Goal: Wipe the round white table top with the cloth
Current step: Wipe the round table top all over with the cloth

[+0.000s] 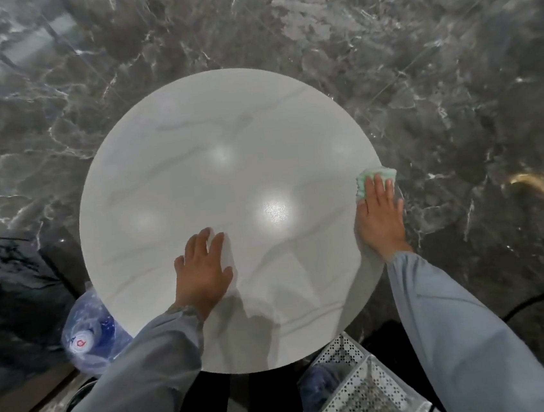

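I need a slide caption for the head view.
Right hand presses a green cloth at the right edge of the round white table top; left hand rests on it.

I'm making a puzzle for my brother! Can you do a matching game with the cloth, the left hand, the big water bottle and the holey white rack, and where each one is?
Things:
1 cloth
2 left hand
3 water bottle
4 white rack

Places:
A flat on the table top, holding nothing
B beside the table's left edge, partly hidden by it
C by the table's near edge, toward the person's right
D at the table's right rim, under the right hand

Pairs: 1-D, 2-A, 3-B, 4-C
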`<state>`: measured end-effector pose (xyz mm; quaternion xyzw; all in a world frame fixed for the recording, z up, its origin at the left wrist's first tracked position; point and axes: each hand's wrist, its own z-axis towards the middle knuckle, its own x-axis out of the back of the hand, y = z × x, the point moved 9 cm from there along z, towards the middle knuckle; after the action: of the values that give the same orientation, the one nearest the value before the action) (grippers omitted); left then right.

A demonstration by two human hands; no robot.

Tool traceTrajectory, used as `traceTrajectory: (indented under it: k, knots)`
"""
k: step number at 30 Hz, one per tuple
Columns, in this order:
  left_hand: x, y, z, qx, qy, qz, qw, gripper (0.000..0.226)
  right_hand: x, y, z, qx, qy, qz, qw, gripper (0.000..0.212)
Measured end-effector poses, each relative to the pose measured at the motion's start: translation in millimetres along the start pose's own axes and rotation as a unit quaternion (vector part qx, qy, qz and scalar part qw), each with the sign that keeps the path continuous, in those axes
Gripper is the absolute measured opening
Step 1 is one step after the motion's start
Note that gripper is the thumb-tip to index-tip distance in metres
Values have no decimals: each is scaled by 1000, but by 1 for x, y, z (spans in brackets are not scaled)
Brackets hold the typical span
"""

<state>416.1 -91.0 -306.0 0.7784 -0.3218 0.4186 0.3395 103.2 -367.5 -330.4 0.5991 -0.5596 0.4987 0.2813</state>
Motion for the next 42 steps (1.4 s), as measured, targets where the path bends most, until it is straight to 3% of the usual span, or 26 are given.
traceTrajectory:
  k: [5, 11, 18, 28, 33, 42]
  knots:
    - [-1, -7, -4, 7, -1, -10, 1000, 74, -6, 4, -19, -8, 7, -5, 1000, 59]
    - [-6, -18, -19, 7, -5, -16, 1000, 75, -31, -33, -66, 78, -1, -51, 996, 63]
    - [5, -54, -39, 49, 0, -15, 999, 74, -76, -160, -113, 282, 0, -41, 958, 63]
    - [18, -147, -102, 188, 29, -55, 980, 75, -168, -345, -236, 449, -88, -43, 888, 64]
    - [17, -178, -125, 213, 30, -82, 973, 74, -193, -386, -276, 476, -124, -59, 869, 63]
    - [13, -175, -142, 217, 22, -99, 971, 59, -204, -389, -300, 514, -147, -90, 840, 69]
